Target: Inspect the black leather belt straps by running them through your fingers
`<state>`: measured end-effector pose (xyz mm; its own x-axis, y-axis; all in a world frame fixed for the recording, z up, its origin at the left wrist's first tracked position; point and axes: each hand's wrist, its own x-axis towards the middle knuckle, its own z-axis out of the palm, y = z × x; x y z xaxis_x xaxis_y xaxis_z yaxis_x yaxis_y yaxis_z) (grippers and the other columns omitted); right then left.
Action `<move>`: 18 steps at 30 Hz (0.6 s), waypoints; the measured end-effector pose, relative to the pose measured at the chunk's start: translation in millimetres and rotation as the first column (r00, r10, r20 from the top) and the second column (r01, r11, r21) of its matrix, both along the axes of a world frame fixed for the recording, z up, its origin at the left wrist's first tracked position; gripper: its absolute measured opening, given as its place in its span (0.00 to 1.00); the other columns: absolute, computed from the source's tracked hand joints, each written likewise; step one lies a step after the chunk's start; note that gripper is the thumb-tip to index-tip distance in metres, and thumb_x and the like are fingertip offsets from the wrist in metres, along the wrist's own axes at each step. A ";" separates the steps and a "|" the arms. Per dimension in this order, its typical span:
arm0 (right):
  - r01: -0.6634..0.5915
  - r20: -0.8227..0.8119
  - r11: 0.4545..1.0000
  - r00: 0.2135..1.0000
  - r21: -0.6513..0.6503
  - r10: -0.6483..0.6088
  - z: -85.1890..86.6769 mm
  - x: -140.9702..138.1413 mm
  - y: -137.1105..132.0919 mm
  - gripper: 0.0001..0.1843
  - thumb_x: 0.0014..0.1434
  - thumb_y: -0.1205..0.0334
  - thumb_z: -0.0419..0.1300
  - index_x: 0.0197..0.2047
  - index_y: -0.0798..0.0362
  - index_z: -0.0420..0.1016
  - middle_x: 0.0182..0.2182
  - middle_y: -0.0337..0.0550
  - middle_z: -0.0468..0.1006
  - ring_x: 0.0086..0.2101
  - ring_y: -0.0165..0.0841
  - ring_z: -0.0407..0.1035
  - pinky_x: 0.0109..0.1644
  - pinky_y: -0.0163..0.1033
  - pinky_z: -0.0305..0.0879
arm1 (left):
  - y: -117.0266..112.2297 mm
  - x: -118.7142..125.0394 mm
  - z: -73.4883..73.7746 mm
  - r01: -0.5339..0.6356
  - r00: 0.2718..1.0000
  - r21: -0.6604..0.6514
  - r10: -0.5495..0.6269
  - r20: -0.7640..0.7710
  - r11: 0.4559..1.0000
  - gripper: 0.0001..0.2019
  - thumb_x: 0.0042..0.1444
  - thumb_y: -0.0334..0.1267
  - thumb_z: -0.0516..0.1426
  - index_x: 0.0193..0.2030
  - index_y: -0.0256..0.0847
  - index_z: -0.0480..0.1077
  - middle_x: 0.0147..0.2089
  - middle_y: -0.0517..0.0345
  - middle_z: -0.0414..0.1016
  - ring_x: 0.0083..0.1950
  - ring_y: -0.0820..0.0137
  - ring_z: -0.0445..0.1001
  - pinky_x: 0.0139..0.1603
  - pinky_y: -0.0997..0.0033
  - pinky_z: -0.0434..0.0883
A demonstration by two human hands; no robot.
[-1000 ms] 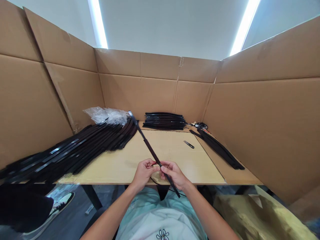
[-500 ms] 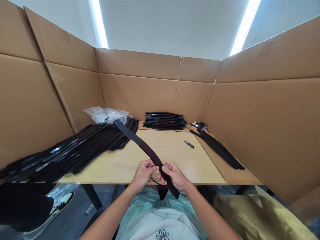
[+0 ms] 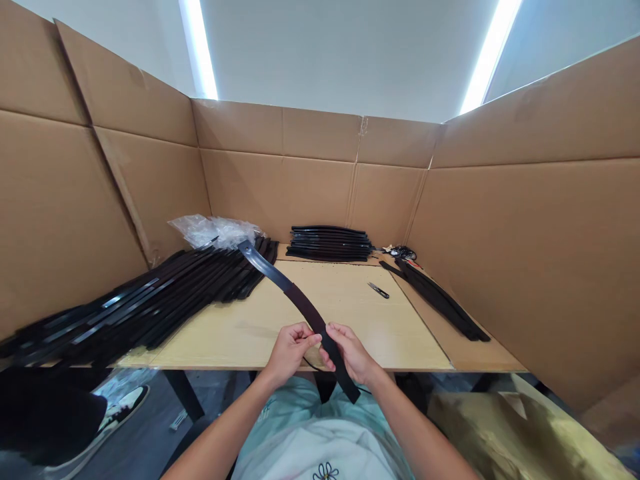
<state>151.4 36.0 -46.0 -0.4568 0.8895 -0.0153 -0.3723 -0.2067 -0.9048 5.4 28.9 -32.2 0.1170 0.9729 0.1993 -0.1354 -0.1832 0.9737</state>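
While the left hand (image 3: 289, 353) and right hand (image 3: 351, 353) hold a curved black strip (image 3: 303, 305), both grips are clenched on it.

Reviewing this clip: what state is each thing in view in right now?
black strap, bent in an arc
left hand, gripping the black strap
right hand, gripping the black strap
strap pile, fanned out, overlapping
strap stack, lying flat
snips, shut
plastic bag, crumpled
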 end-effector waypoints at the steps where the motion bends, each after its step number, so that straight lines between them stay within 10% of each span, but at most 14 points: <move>1: 0.006 -0.001 1.000 1.000 -0.003 -0.006 -0.3 -0.2 0.0 0.20 0.52 0.45 0.62 0.30 0.53 0.62 0.15 0.35 0.71 0.13 0.24 0.60 0.16 0.28 0.55 | -0.5 0.1 0.5 -0.003 1.000 -0.001 0.003 -0.001 1.000 0.18 0.39 0.46 0.66 0.18 0.38 0.63 0.15 0.66 0.63 0.18 0.78 0.58 0.19 0.78 0.53; 18: 0.062 -0.089 0.996 0.994 0.070 -0.056 2.1 3.6 1.7 0.18 0.43 0.57 0.71 0.34 0.55 0.70 0.23 0.38 0.77 0.24 0.27 0.69 0.28 0.30 0.64 | 7.2 -0.1 -5.4 -0.068 0.996 -0.027 0.069 0.057 0.997 0.21 0.40 0.49 0.65 0.18 0.39 0.60 0.16 0.70 0.56 0.18 0.80 0.51 0.19 0.79 0.50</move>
<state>155.0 37.7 -44.0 -0.4000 0.9123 0.0881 -0.4600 -0.1167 -0.8802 5.3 36.1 -37.6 0.0391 0.9829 0.1797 -0.1796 -0.1700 0.9689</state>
